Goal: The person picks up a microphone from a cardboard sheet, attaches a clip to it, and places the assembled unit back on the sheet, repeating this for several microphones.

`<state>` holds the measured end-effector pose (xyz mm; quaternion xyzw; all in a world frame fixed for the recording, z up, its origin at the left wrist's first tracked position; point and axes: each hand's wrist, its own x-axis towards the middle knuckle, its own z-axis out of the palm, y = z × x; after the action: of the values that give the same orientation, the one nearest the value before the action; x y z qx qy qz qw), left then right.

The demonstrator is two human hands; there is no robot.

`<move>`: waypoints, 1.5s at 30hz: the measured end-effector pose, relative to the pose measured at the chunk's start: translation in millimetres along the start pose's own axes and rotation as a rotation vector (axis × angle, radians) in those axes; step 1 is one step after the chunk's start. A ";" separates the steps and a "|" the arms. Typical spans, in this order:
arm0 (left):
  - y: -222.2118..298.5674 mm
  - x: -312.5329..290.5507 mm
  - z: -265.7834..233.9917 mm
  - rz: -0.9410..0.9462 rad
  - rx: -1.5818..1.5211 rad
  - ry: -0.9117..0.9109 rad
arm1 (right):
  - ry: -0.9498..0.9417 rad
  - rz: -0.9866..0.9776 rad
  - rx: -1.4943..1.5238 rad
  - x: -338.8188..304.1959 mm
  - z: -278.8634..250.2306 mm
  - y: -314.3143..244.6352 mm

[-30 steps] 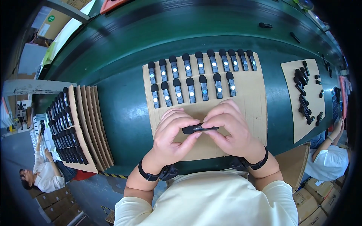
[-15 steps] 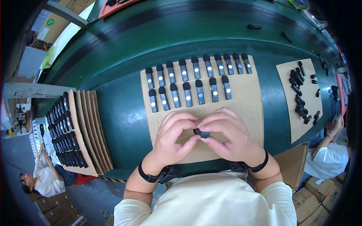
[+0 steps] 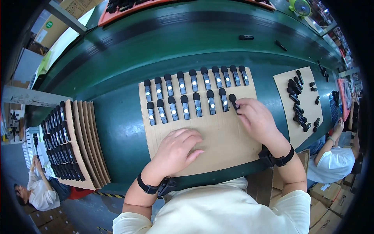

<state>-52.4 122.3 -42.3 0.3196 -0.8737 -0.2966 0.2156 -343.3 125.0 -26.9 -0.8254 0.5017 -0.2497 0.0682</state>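
Observation:
Two rows of small wireless clip-on microphones [image 3: 194, 80], black with foam tops and mostly with lit white spots, lie on a cardboard sheet [image 3: 218, 144] before me. At the right end of the lower row, my right hand [image 3: 255, 119] pinches the lower part of another microphone [image 3: 233, 99]. Its foam top points away from me, and my fingers cover its body. My left hand [image 3: 177, 152] rests over the cardboard below the lower row, holding nothing, its thumb apart from its bent fingers.
At the left stands a stack of cardboard sheets [image 3: 87, 144] with rows of microphones [image 3: 64, 136]. Loose black microphones [image 3: 298, 109] lie on another cardboard sheet [image 3: 286, 84] at the right. Beyond runs a green conveyor belt [image 3: 183, 43] with a red tray [image 3: 128, 15]. People sit at both sides.
My hands have parted. The right one has carried the microphone from between them out to the end of the lower row; the left has let go. The view has shifted slightly.

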 end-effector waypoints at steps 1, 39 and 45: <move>-0.3 -0.3 -0.2 -0.007 0.007 -0.010 | -0.062 -0.025 -0.028 -1.6 0.6 0.2; 23.2 38.3 -54.1 -0.033 -0.016 0.369 | -0.202 0.087 -0.155 174.0 -22.5 150.2; 44.9 80.2 -52.7 -0.046 0.234 0.590 | -0.516 -0.222 0.494 132.5 -32.7 40.9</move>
<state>-98.3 75.0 40.7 0.4340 -0.7943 -0.0933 0.4149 -342.2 -4.6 32.1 -0.8692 0.2998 -0.1527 0.3622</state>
